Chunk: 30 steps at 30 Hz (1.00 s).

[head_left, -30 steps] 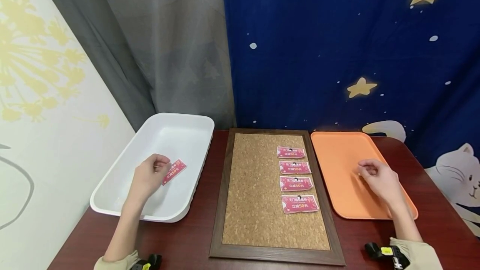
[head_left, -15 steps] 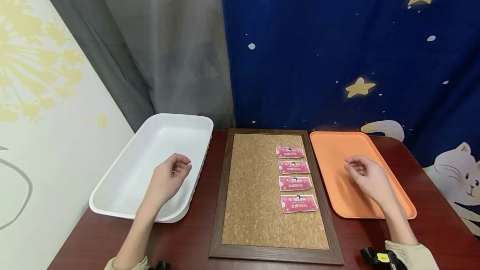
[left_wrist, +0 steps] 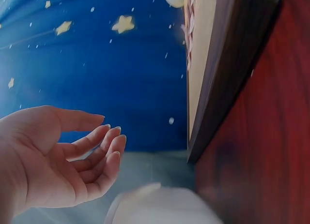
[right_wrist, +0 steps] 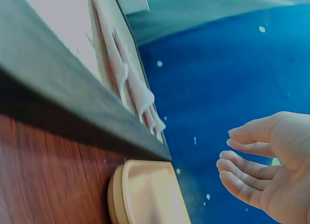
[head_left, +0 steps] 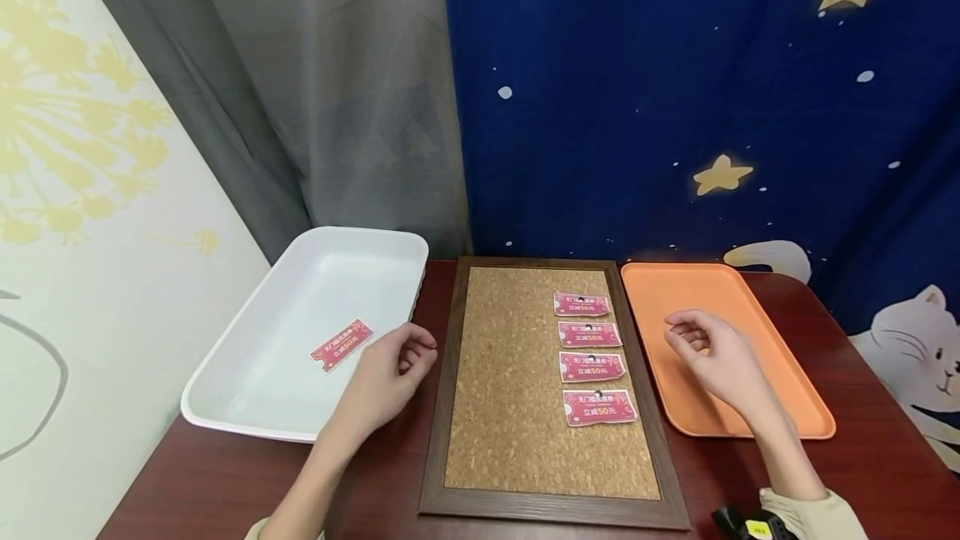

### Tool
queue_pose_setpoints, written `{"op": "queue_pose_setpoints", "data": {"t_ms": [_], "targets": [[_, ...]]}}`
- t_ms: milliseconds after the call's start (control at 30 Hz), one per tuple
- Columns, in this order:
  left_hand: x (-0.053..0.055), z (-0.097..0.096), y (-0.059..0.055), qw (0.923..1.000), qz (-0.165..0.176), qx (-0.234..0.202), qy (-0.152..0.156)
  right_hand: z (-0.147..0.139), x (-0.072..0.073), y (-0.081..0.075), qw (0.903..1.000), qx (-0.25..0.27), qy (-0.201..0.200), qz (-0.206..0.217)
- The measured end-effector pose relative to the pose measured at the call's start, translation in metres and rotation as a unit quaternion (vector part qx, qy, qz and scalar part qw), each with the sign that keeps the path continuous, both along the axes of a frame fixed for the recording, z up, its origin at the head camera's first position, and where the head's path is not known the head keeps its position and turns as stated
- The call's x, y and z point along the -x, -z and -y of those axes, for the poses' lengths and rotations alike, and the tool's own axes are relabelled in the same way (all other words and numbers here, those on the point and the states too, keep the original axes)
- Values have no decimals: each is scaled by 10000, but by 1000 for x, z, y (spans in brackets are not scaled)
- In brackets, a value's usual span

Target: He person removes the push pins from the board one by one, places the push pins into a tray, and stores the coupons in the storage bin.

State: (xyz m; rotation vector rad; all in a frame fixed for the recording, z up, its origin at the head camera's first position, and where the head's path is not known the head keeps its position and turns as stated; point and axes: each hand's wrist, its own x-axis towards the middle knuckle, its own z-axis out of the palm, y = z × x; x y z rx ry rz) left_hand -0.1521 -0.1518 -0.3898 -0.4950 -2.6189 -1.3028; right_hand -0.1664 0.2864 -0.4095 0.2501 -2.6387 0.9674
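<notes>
My left hand [head_left: 390, 377] hovers over the white tray's right front corner, beside the board's left edge. Its fingers are loosely bent, and the left wrist view shows a gap between thumb and fingertips with nothing held. A red paper coupon [head_left: 342, 345] lies tilted in the white tray [head_left: 247, 290]. Above the left part of the orange tray [head_left: 780, 348] is my right hand [head_left: 716, 357], fingers loosely curved; nothing is between them in the right wrist view. Several red coupons, such as the nearest coupon [head_left: 599, 408], hang in a column on the cork board [head_left: 517, 390], each with a dark pin at its top.
The board's brown wooden frame [head_left: 555, 510] separates the two trays on the dark red table [head_left: 390, 490]. Behind the table hang a grey curtain [head_left: 375, 107] and a blue star-patterned curtain [head_left: 600, 107]. A patterned white wall [head_left: 90, 315] stands at the left.
My left hand has moved right, from beside the coupon in the white tray towards the board, leaving the coupon in full view. My right hand has shifted left over the orange tray.
</notes>
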Motion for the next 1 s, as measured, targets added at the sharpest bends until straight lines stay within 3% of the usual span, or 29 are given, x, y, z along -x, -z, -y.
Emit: {"op": "queue_pose_setpoints", "data": {"t_ms": [267,567,1000], "targets": [[-6,-27,9,9994,117,147,285,22,-8,-3,9994,-74,-326,-84],[-8,-54,17,9967,244,161,752,42,-15,4,9971,-111,-752,-62],[-5,-87,32,9915,554,204,1160,56,-19,19,9874,-225,-1333,824]]}}
